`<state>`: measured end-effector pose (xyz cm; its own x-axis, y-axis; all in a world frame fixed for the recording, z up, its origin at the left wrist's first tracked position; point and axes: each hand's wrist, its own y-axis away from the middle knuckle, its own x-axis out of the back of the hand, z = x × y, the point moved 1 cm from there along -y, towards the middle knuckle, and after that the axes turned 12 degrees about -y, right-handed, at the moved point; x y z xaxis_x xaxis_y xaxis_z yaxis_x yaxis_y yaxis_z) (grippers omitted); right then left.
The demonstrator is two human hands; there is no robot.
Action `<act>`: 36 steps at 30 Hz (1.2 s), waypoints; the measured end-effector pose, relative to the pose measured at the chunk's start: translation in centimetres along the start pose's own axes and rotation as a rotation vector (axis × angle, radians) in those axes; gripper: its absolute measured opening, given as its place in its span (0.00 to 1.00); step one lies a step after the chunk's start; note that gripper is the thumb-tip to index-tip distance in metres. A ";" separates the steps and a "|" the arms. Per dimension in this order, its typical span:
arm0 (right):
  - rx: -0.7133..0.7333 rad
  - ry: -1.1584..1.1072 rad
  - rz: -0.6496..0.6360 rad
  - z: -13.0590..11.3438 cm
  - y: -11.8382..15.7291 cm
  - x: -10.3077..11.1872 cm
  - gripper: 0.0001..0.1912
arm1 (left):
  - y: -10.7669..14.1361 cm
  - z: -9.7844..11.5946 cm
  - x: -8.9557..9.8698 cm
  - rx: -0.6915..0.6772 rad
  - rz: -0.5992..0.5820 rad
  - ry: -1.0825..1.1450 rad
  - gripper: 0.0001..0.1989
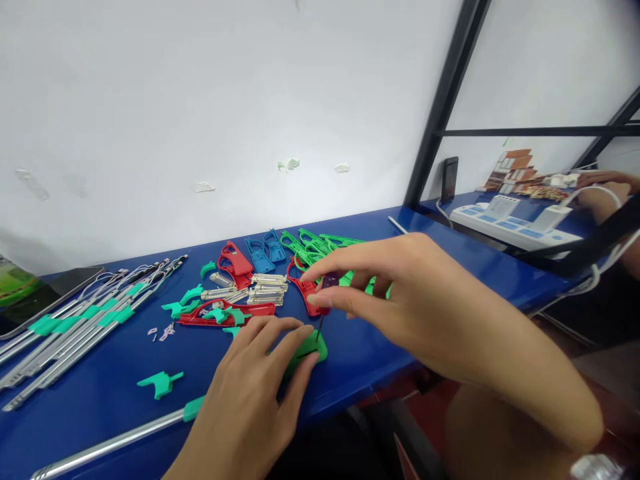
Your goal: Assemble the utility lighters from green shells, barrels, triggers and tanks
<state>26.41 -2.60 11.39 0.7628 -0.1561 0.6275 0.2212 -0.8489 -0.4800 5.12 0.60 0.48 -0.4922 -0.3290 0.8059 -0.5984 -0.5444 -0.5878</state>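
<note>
My left hand (260, 387) is wrapped over a green plastic part (315, 348) near the front edge of the blue table. Its fingers and thumb press on the part and hide much of it. Between the thumb and fingers of my right hand (380, 287) is a screwdriver (330, 281) with a dark purple handle. The thin shaft points down, and its tip touches the green part. A silver metal rod (115, 443) with a green fitting lies to the left of my left hand.
Red handle shells (237, 260), blue shells (260, 255), green shells (310, 247) and whitish metal pieces (267, 290) lie behind my hands. Several rods (75, 333) are at left. A power strip (515, 227) and another person's hand (603, 190) are at right, beyond a black frame.
</note>
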 end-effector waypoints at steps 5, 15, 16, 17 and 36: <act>0.023 0.012 0.023 -0.1 -0.7 -1.1 0.06 | 2.3 -1.1 -0.2 -0.046 -0.060 -0.126 0.16; 0.046 0.055 0.021 -0.2 -0.9 -2.9 0.12 | 2.9 -1.8 0.9 -0.046 -0.081 -0.178 0.17; 0.049 0.026 0.016 -0.2 -1.0 -2.9 0.08 | 2.9 -2.0 1.0 -0.041 -0.078 -0.176 0.17; 0.046 -0.011 0.011 -0.2 -1.1 -2.8 0.05 | 2.9 -2.1 1.1 -0.037 -0.074 -0.171 0.17; 0.086 -0.164 -0.051 -1.1 -1.3 -2.6 0.05 | 1.8 -2.3 0.3 0.199 -0.078 0.215 0.09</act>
<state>23.51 -1.64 11.05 0.8365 -0.0239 0.5475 0.3076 -0.8063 -0.5051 2.41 1.31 -0.47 -0.5848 -0.1207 0.8021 -0.5146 -0.7092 -0.4819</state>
